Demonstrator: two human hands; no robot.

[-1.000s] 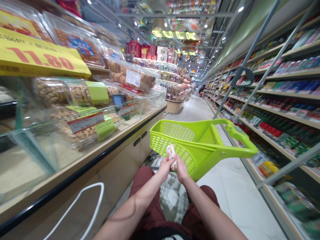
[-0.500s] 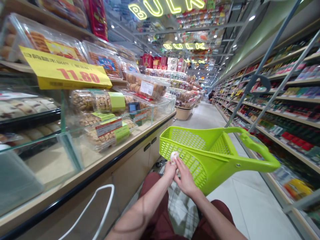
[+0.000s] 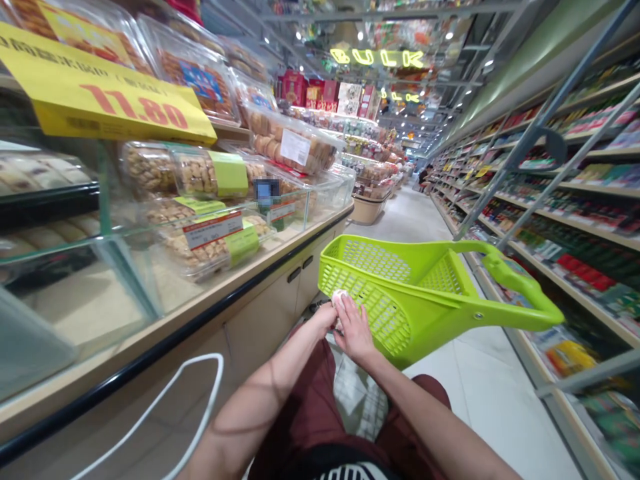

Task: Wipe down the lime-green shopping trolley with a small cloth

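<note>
Two bare hands at work in a supermarket aisle, seen from the wearer's head. The left hand [image 3: 326,320] is curling round the lower part of a small white-and-pink item [image 3: 339,296], its fingertips being largely hidden. The right hand [image 3: 356,330] is laying its fingers, nearly straight and close together, over the same item; whether its thumb is pinching cannot be told. The item is sitting between the hands, above the lap and in front of the perforated side of a lime-green trolley basket [image 3: 440,310]; any printing on it is too small to read

Writing: at left, a yellow price sign [image 3: 110,93] is showing 11.80 in large red figures, beneath a blurred line of dark characters. Below it, clear packs of nut-like pieces [image 3: 197,175] are bearing plain green labels [image 3: 229,175], and a red-and-white shelf tag [image 3: 213,230] is standing before them, its print illegible. A white label [image 3: 295,147] is covering part of a clear box of round biscuits [image 3: 265,140], also unreadable. Overhead, a yellow neon sign [image 3: 377,58] is spelling BULK. At right, long shelves [image 3: 600,189] are carrying rows of packets, their brands being blurred
</note>
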